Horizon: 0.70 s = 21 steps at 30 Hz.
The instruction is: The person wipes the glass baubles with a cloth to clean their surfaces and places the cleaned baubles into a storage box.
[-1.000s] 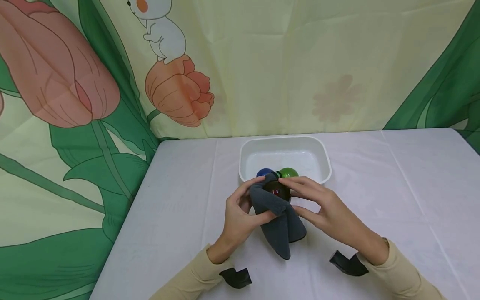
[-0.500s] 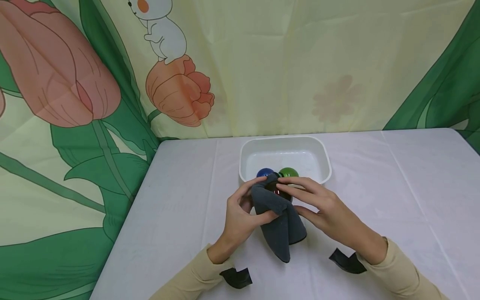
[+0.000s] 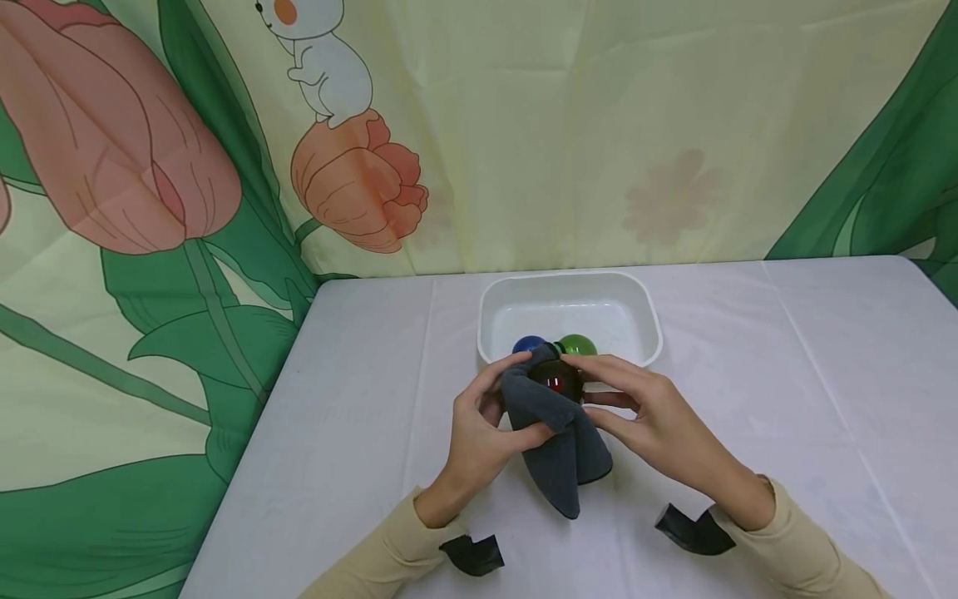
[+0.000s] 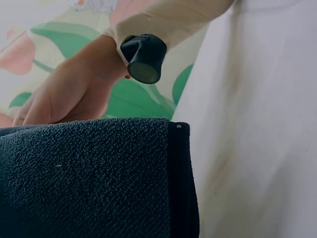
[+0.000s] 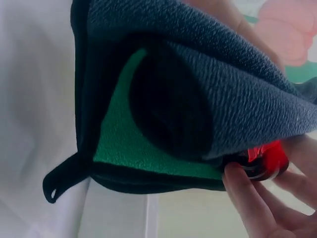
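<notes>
My left hand (image 3: 482, 433) grips a dark grey cloth (image 3: 550, 453), thumb in front and fingers behind its upper edge. The cloth wraps partly round a shiny, dark reddish ball (image 3: 560, 380). At the ball's right side, my right hand (image 3: 636, 408) holds it between curled fingers and thumb. The right wrist view shows the cloth's green inner face (image 5: 133, 148), its black hem and a hem loop (image 5: 64, 176), with the ball's red and black surface (image 5: 267, 158) at the fingertips. In the left wrist view, grey cloth (image 4: 84, 173) fills the lower left.
A white tray (image 3: 486, 324) stands just beyond my hands on the white-covered table (image 3: 359, 416). Inside it, a blue ball (image 3: 528, 343) and a green ball (image 3: 579, 344) show near its front side. A printed curtain (image 3: 539, 141) hangs along the table's back edge.
My right fingers reached over the ball's top half a second ago and are now back at its right side, showing more of the ball. The left hand has barely moved.
</notes>
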Available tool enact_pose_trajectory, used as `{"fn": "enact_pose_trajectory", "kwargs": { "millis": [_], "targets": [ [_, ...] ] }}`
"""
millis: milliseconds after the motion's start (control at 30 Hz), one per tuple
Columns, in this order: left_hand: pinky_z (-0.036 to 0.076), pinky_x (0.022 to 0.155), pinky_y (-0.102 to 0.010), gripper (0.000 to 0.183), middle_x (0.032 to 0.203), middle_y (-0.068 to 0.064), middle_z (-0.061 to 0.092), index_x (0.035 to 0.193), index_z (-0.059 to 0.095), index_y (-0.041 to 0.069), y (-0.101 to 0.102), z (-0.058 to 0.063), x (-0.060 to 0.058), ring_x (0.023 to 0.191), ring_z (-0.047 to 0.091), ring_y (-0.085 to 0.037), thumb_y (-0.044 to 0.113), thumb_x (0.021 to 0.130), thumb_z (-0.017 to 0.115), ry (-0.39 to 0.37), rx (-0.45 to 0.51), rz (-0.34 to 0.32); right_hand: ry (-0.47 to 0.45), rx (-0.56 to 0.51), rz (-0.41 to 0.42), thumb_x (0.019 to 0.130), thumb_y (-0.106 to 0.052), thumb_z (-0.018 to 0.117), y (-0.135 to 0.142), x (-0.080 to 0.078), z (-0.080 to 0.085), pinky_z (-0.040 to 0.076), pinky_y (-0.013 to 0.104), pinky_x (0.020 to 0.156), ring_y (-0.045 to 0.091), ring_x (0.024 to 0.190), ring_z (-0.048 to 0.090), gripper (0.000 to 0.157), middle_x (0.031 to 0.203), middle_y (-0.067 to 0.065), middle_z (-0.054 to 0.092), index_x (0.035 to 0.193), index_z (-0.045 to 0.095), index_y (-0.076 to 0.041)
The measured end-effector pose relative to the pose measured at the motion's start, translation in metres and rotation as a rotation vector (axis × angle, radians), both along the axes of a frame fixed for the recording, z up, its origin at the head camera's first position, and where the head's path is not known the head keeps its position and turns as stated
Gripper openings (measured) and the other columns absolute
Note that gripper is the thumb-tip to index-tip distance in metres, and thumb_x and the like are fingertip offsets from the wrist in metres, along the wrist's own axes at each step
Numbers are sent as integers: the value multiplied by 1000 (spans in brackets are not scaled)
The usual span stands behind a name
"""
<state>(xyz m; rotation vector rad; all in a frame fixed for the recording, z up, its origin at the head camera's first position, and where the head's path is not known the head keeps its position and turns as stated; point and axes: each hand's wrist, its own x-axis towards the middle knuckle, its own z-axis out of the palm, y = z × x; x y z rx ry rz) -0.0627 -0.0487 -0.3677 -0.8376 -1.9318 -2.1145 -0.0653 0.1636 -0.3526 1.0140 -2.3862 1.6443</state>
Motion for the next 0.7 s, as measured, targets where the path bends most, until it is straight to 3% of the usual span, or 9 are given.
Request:
{"fn": "enact_pose_trajectory", "kwargs": {
  "millis": [167, 400, 500, 567, 633, 700],
  "targets": [
    [48, 87, -38, 65, 114, -21, 59, 128, 48, -1, -1, -13, -6, 100, 60, -26, -10, 68, 73, -1, 25, 1, 59, 57, -1, 79, 3, 68, 1, 1, 5, 49, 26, 84, 14, 112, 54, 62, 131, 5, 49, 135, 45, -8],
    [46, 89, -41, 63, 117, -18, 59, 128, 49, 3, -1, -19, -9, 102, 59, -28, -4, 71, 74, -15, 54, -6, 312, 153, -5, 64, 8, 78, 3, -1, 10, 43, 17, 89, 18, 117, 51, 77, 135, 3, 46, 132, 50, -13],
    [48, 88, -40, 63, 117, -19, 59, 128, 49, 1, -1, -18, -7, 101, 59, -27, -6, 71, 73, -22, 50, -12, 372, 178, 12, 78, -12, 73, 3, -2, 8, 42, 15, 90, 20, 119, 48, 57, 135, 5, 47, 131, 52, -11],
    [49, 86, -39, 62, 116, -21, 59, 127, 48, -1, -1, -14, -6, 101, 60, -26, -7, 71, 73, -22, 42, -15, 386, 179, 15, 87, -26, 61, 3, -2, 8, 42, 15, 90, 20, 120, 47, 46, 134, 6, 47, 130, 53, -11],
    [49, 85, -38, 61, 116, -22, 58, 126, 48, -5, 0, -9, -3, 101, 60, -25, -7, 71, 73, -19, 34, -15, 390, 171, 11, 91, -36, 48, 3, -1, 8, 42, 15, 90, 20, 120, 47, 46, 133, 6, 48, 130, 53, -10],
    [50, 84, -37, 60, 115, -24, 58, 125, 47, -7, 0, -4, -1, 100, 60, -25, -8, 71, 72, -18, 25, -12, 395, 167, 5, 92, -38, 47, 3, -1, 8, 42, 15, 90, 20, 120, 47, 47, 133, 6, 49, 129, 54, -10]
  ]
}}
